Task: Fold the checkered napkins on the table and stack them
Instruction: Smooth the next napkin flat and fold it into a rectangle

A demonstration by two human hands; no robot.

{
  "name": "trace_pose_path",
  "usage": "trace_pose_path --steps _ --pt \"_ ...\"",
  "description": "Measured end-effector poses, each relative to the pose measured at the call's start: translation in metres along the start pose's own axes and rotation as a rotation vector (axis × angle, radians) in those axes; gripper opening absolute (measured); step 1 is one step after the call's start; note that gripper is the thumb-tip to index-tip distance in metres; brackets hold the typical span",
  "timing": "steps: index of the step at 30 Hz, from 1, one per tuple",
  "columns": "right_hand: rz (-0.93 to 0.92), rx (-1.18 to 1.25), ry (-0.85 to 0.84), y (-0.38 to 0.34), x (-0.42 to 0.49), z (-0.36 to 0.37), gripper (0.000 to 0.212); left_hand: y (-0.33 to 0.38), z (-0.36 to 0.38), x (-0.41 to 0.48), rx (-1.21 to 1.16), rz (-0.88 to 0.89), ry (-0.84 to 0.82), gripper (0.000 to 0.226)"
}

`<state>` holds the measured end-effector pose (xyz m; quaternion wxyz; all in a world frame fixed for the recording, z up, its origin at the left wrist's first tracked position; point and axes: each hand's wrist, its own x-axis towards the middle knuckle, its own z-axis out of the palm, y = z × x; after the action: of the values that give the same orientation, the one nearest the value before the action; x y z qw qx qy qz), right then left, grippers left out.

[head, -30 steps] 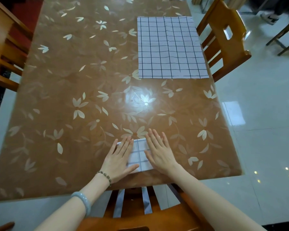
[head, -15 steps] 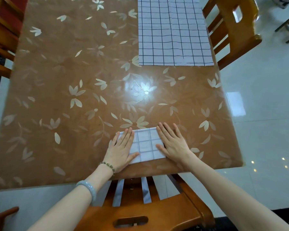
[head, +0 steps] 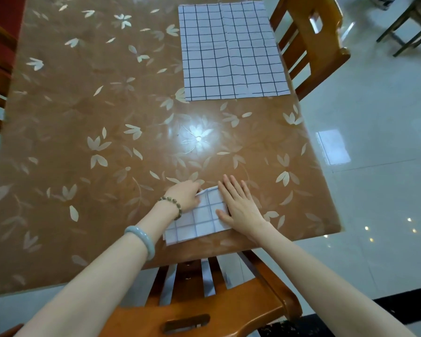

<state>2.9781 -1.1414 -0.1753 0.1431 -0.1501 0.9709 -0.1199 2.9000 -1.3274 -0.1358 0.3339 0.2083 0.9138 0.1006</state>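
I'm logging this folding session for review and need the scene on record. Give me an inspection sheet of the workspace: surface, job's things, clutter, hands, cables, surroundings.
Surface: table, glossy brown with a pale leaf pattern and a light glare near the middle.
Job's things: folded napkin at the near edge; unfolded napkin lying flat at the far right.
Clutter: nothing seen.
Hands: left hand grips the folded napkin's raised far corner with curled fingers; right hand lies flat on its right side.
Cables: nothing seen.
Surroundings: near chair tucked under the near edge; right chair beside the unfolded napkin; shiny pale tiled floor.
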Motion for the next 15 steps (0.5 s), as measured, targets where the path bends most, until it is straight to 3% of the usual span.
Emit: trace_pose_path --steps 5,9,11,15 --pt "0.324 0.855 0.072 -0.012 -0.013 -0.033 0.080 0.002 -0.008 -0.023 -0.201 0.058 0.026 0.006" --pt "0.542 1.332 0.058 -0.002 -0.022 -0.060 0.054 0.009 -0.026 -0.049 -0.544 0.073 0.054 0.005" --pt "0.591 1.593 0.005 0.001 -0.034 -0.073 0.041 0.016 -0.036 -0.063 -0.706 0.073 0.059 0.004" --pt "0.603 1.907 -0.039 -0.018 -0.063 -0.095 0.049 0.029 -0.050 -0.084 -0.997 0.042 0.064 0.016"
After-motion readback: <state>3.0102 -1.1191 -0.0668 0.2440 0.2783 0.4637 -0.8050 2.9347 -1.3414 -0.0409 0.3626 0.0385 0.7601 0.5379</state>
